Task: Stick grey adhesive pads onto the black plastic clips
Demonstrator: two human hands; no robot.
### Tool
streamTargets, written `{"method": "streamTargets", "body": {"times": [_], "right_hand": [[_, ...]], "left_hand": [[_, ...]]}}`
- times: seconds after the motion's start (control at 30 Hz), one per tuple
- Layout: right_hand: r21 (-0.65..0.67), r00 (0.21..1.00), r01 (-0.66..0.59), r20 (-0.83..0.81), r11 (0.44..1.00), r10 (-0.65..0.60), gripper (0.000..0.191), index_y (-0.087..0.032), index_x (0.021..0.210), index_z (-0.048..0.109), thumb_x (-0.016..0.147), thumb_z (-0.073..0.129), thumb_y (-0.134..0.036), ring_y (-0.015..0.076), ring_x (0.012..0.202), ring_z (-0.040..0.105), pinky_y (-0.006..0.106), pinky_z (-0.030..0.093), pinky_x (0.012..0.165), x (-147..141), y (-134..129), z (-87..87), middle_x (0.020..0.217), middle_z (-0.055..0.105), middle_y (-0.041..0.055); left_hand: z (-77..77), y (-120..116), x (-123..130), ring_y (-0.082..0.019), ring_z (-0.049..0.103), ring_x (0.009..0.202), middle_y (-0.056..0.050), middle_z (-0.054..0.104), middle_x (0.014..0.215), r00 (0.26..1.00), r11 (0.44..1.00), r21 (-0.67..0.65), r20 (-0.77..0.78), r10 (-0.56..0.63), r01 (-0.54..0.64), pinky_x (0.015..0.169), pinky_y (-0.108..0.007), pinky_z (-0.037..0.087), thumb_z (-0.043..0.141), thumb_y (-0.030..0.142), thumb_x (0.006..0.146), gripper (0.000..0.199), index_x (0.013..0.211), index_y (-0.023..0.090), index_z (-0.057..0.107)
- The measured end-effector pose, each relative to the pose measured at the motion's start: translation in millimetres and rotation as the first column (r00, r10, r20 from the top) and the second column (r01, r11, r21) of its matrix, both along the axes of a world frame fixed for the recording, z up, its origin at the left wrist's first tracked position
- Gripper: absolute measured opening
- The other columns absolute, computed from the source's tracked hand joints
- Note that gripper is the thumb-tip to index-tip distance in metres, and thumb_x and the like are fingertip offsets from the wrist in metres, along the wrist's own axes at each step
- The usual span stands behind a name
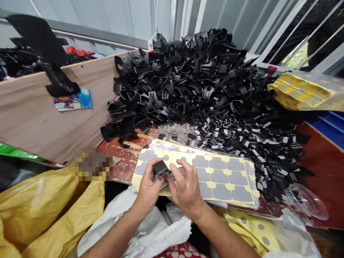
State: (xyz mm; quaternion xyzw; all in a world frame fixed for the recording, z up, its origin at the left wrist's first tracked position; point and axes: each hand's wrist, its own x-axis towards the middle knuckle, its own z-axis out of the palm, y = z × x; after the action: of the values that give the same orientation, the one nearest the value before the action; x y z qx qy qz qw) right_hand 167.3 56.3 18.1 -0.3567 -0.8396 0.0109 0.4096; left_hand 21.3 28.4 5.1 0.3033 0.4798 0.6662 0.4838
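My left hand (149, 190) is closed around a small black plastic bracket (160, 169), thumb below and fingers behind it. From the right, my right hand (188, 190) brings its curled fingers and thumb to the bracket's right edge; the exact contact there is partly hidden. Both hands are over a yellow sheet of grey die-cut stickers (216, 177), which lies on the worn red table. Behind the sheet is a scatter of tiny metal balls (182, 132). Small black clips with light grey pads (236, 143) are heaped to its right.
A tall pile of black plastic parts (188, 79) rises at the back. Left stands a wooden board (88, 122) with a black phone-stand-like piece (43, 43). At right are a stack of yellow sheets (303, 91) and a clear plastic bowl (307, 202). A yellow sack (53, 211) lies lower left.
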Motion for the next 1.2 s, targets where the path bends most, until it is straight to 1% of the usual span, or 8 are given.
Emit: {"method": "streamTargets", "body": {"times": [0.07,0.17,0.27,0.37,0.57,0.87,1.03,1.2], "right_hand": [[0.030,0.995,0.093,0.015,0.995,-0.094,0.074,-0.034,0.151,0.036,0.088,0.072,-0.022,0.0309,0.109,0.060,0.057,0.047,0.099,4.1,0.9,5.7,0.138,0.048,0.0161],[-0.212,0.991,0.081,-0.085,0.974,-0.101,0.072,-0.027,0.141,0.046,0.079,0.082,-0.035,0.0346,0.117,0.055,0.053,0.049,0.097,9.4,2.7,20.1,0.130,0.052,0.0146],[-0.399,0.976,-0.080,-0.218,0.913,-0.010,0.031,-0.026,0.121,0.060,0.090,0.066,-0.024,0.0263,0.108,0.060,0.041,0.052,0.091,9.2,1.4,29.7,0.117,0.057,0.0090],[-0.325,0.981,-0.086,-0.191,0.942,0.024,0.025,-0.026,0.116,0.067,0.097,0.053,-0.016,0.0248,0.108,0.059,0.042,0.050,0.092,3.2,-0.8,27.2,0.115,0.061,0.0087],[-0.018,1.000,0.001,-0.017,1.000,-0.002,0.023,-0.031,0.107,0.072,0.090,0.069,-0.016,0.0302,0.108,0.056,0.051,0.042,0.097,-13.7,3.0,11.2,0.124,0.069,0.0070],[-0.446,0.981,-0.076,-0.195,0.892,-0.014,0.015,-0.023,0.092,0.063,0.096,0.051,-0.015,0.0261,0.112,0.054,0.047,0.047,0.097,-36.3,-11.6,38.2,0.113,0.061,0.0080],[-0.551,0.932,-0.133,-0.351,0.824,-0.084,0.011,-0.025,0.086,0.066,0.095,0.060,-0.026,0.0249,0.109,0.056,0.042,0.057,0.087,-34.1,-0.5,30.9,0.109,0.062,0.0074],[-0.553,0.932,-0.119,-0.349,0.825,-0.099,0.011,-0.024,0.081,0.067,0.089,0.066,-0.018,0.0247,0.110,0.058,0.039,0.057,0.085,-32.6,7.4,29.2,0.111,0.063,0.0073]], "left_hand": [[1.7,-5.2,-3.8,-0.019,0.065,0.091,-0.002,0.068,0.102,0.998,1.000,0.001,0.059,-0.017,0.017,0.083,-0.026,0.053,0.087,0.029,0.077,0.049,0.119,0.029,0.062],[13.1,-9.9,-11.1,-0.017,0.065,0.080,-0.001,0.069,0.096,0.984,0.998,0.019,0.169,-0.064,0.062,0.074,-0.027,0.056,0.087,0.031,0.077,0.055,0.123,0.031,0.057],[27.3,-9.2,-17.1,-0.017,0.065,0.080,-0.001,0.067,0.100,0.963,0.996,0.020,0.254,-0.087,0.085,0.072,-0.030,0.059,0.089,0.032,0.075,0.055,0.119,0.031,0.055],[34.5,-6.1,-18.7,-0.016,0.064,0.075,0.001,0.066,0.096,0.944,0.997,-0.011,0.323,-0.071,0.079,0.067,-0.031,0.060,0.091,0.033,0.073,0.053,0.110,0.030,0.053],[28.3,-3.5,-12.9,-0.012,0.058,0.074,0.005,0.059,0.088,0.952,0.998,-0.013,0.302,0.055,-0.053,0.068,-0.023,0.052,0.092,0.033,0.071,0.052,0.103,0.029,0.052],[24.3,-3.6,-18.5,-0.018,0.056,0.083,0.000,0.062,0.091,0.964,0.968,0.187,-0.177,0.199,-0.166,0.081,-0.027,0.046,0.086,0.020,0.073,0.031,0.095,0.026,0.064],[20.0,-0.7,-20.9,-0.017,0.059,0.088,0.001,0.060,0.096,0.982,0.979,0.086,-0.020,0.186,-0.183,0.084,-0.027,0.049,0.088,0.027,0.075,0.039,0.100,0.028,0.058],[15.9,2.1,-20.3,-0.015,0.059,0.082,0.003,0.059,0.093,0.982,0.987,0.030,0.102,0.156,-0.160,0.078,-0.026,0.053,0.091,0.027,0.069,0.050,0.104,0.030,0.055]]}}
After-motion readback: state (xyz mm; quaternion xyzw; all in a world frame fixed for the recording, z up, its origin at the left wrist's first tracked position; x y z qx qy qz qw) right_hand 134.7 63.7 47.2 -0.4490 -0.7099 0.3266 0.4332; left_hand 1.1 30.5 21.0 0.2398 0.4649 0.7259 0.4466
